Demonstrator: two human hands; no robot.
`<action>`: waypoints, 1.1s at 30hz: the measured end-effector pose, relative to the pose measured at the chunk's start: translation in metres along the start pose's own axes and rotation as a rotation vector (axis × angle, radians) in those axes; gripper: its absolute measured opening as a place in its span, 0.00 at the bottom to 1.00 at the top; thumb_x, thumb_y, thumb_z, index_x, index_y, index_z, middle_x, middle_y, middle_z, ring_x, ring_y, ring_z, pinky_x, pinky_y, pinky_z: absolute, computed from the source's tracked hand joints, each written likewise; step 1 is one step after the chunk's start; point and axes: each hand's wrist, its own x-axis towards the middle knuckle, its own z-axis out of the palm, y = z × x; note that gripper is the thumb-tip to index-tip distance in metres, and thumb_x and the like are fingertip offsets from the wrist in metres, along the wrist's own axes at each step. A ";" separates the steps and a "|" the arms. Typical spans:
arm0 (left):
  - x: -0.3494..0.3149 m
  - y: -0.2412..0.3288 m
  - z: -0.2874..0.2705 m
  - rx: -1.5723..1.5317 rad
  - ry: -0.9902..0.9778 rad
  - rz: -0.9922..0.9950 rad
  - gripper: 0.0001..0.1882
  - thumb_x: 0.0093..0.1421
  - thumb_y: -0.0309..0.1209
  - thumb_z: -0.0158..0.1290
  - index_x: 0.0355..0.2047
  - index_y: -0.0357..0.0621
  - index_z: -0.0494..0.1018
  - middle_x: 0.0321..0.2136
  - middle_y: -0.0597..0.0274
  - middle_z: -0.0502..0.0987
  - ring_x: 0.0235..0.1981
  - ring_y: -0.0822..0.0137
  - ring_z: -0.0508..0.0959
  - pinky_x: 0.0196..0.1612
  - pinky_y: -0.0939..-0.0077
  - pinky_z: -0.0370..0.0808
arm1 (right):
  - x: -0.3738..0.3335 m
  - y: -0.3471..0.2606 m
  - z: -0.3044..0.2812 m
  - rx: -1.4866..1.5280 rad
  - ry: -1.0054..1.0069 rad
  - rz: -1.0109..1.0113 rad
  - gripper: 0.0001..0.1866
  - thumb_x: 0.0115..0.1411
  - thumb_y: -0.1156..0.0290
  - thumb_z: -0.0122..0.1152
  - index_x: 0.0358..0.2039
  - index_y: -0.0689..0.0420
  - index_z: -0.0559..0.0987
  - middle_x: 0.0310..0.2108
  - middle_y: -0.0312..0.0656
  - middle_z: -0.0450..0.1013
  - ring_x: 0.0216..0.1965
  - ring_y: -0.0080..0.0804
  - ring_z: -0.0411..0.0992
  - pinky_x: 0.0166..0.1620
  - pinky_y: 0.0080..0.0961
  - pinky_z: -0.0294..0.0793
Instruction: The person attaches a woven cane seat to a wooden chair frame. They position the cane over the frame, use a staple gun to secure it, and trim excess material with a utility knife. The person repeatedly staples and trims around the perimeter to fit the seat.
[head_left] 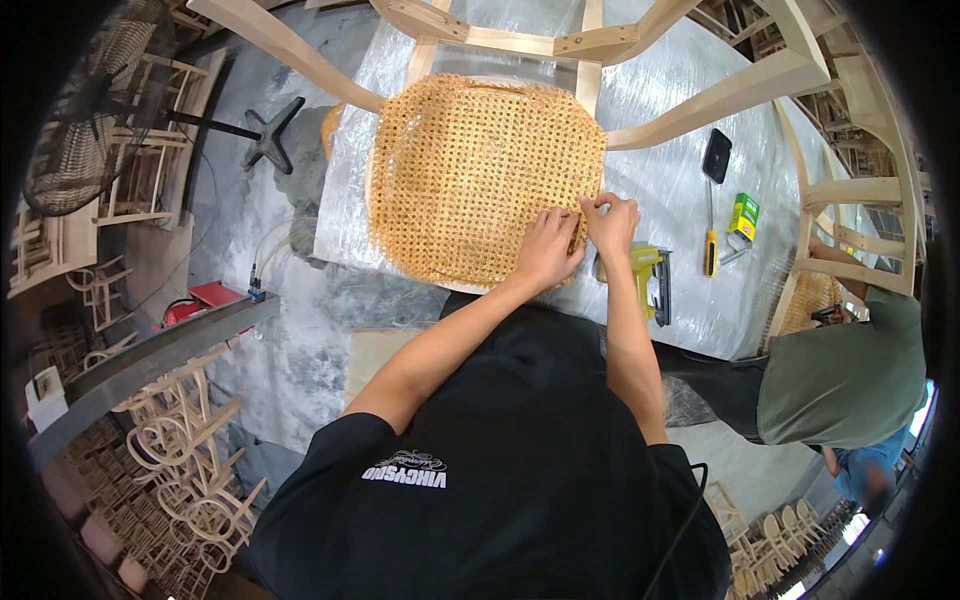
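Note:
A wooden chair frame [700,105] lies with its legs pointing away from me, and a honey-coloured sheet of woven cane webbing [470,180] covers its rounded seat. My left hand [548,247] rests on the webbing near its lower right edge, fingers laid on the weave. Just beside it, my right hand [613,224] pinches the webbing's right edge between thumb and forefinger. An olive-green staple gun [655,284] lies by my right forearm, partly hidden by it.
Clear plastic film covers the worktable [660,180]. On it lie a black phone [717,155], a yellow-handled screwdriver [711,253] and a green box [743,217]. A co-worker in a green shirt [845,370] is at the right beside another chair frame [850,190]. A fan [90,120] stands left.

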 end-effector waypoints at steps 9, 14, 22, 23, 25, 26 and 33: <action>0.000 -0.025 -0.005 0.081 -0.108 0.077 0.42 0.60 0.46 0.57 0.69 0.42 0.57 0.72 0.57 0.53 0.74 0.50 0.50 0.69 0.39 0.49 | -0.003 -0.017 0.011 0.258 -0.084 0.290 0.15 0.56 0.63 0.73 0.26 0.62 0.80 0.24 0.59 0.77 0.31 0.61 0.77 0.39 0.48 0.74; 0.023 -0.038 -0.013 0.097 -0.215 0.165 0.44 0.61 0.47 0.55 0.73 0.48 0.51 0.75 0.61 0.49 0.76 0.50 0.44 0.71 0.36 0.43 | -0.003 -0.011 0.015 0.216 0.024 0.219 0.16 0.57 0.63 0.72 0.24 0.62 0.79 0.20 0.55 0.76 0.23 0.50 0.75 0.33 0.42 0.73; 0.029 -0.057 -0.008 0.127 -0.264 0.258 0.45 0.62 0.49 0.53 0.74 0.52 0.49 0.75 0.67 0.47 0.76 0.52 0.43 0.71 0.36 0.42 | -0.003 -0.015 0.017 0.195 0.028 0.232 0.16 0.57 0.63 0.72 0.23 0.63 0.79 0.21 0.56 0.76 0.25 0.52 0.76 0.35 0.44 0.73; 0.029 -0.057 -0.007 0.121 -0.267 0.258 0.45 0.62 0.49 0.52 0.74 0.52 0.49 0.75 0.67 0.47 0.76 0.52 0.43 0.71 0.35 0.42 | -0.003 -0.015 0.018 0.196 0.035 0.233 0.16 0.56 0.63 0.72 0.23 0.63 0.79 0.21 0.56 0.76 0.25 0.52 0.76 0.35 0.44 0.74; 0.029 -0.058 -0.007 0.116 -0.275 0.257 0.44 0.62 0.50 0.52 0.74 0.52 0.49 0.75 0.67 0.47 0.76 0.51 0.43 0.71 0.34 0.41 | -0.004 -0.013 0.017 0.192 0.023 0.261 0.16 0.55 0.63 0.73 0.26 0.63 0.78 0.25 0.58 0.78 0.30 0.58 0.77 0.38 0.47 0.74; 0.028 -0.058 -0.006 0.116 -0.281 0.255 0.44 0.62 0.50 0.52 0.74 0.52 0.49 0.75 0.67 0.47 0.76 0.51 0.43 0.70 0.34 0.41 | -0.005 -0.013 0.016 0.188 0.016 0.275 0.17 0.54 0.63 0.74 0.27 0.64 0.78 0.27 0.60 0.78 0.32 0.61 0.78 0.40 0.48 0.75; 0.029 -0.059 -0.004 0.168 -0.281 0.282 0.41 0.65 0.51 0.49 0.74 0.52 0.51 0.76 0.67 0.46 0.76 0.51 0.43 0.69 0.32 0.43 | 0.000 -0.002 0.018 0.285 0.067 0.307 0.27 0.48 0.59 0.81 0.33 0.62 0.72 0.31 0.51 0.79 0.30 0.46 0.77 0.39 0.40 0.75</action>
